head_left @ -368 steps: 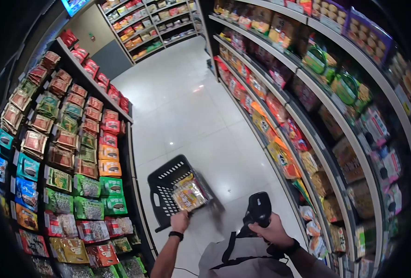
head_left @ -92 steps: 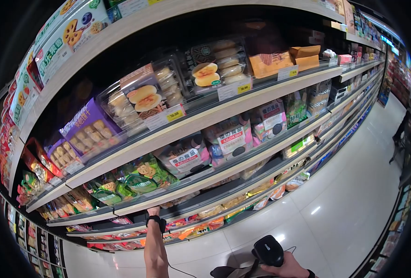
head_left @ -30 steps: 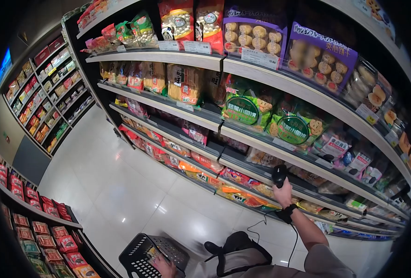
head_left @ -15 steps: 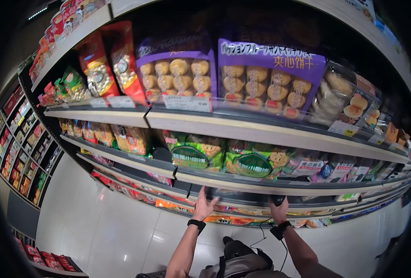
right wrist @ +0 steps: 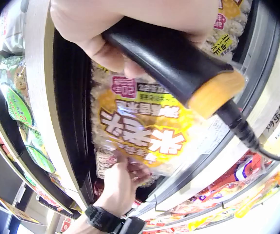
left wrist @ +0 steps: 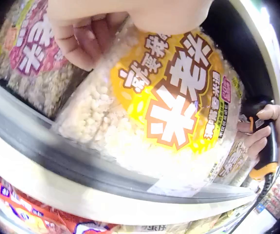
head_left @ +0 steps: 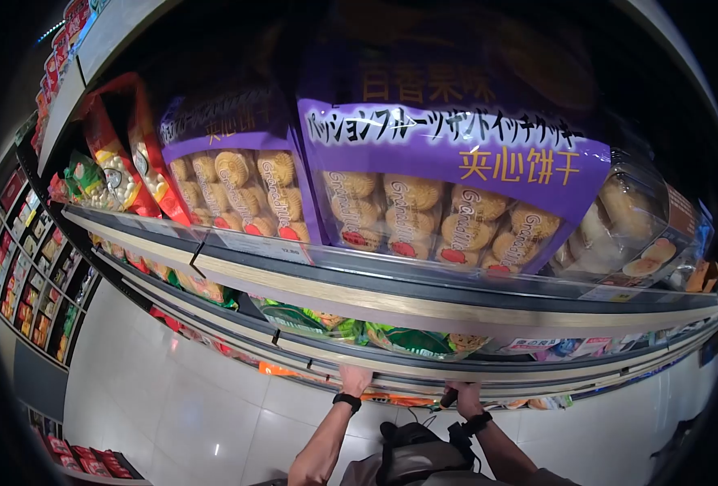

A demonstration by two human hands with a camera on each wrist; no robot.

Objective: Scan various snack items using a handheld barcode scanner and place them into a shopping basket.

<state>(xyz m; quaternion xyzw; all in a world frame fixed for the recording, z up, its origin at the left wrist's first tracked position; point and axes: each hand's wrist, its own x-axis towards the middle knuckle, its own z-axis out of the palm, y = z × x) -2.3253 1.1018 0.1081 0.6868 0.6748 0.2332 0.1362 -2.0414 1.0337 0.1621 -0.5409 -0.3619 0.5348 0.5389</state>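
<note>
My left hand [head_left: 355, 379] reaches into a lower shelf. In the left wrist view its fingers [left wrist: 84, 41] curl at the edge of a clear bag of puffed rice with an orange-yellow label [left wrist: 174, 97]; the right wrist view shows that hand [right wrist: 120, 183] gripping the end of the same bag [right wrist: 145, 122]. My right hand [head_left: 468, 397] is wrapped round the black handle of a corded scanner [right wrist: 169, 58], beside the bag. The scanner's head is hidden in the right wrist view. A pink-labelled bag [left wrist: 35, 44] lies beside the yellow-labelled one.
Purple cookie packs [head_left: 448, 146] fill the shelf above, and green snack bags [head_left: 411, 338] sit below them. A long shelf edge [head_left: 359, 296] runs over both hands. The scanner's cord [right wrist: 271, 155] hangs beside the lower shelf. Tiled floor [head_left: 164, 381] shows at the left.
The head view has moved closer to the shelves. My left hand has come up from the basket into the lower shelf and taken hold of the bag; my right hand still holds the scanner.
</note>
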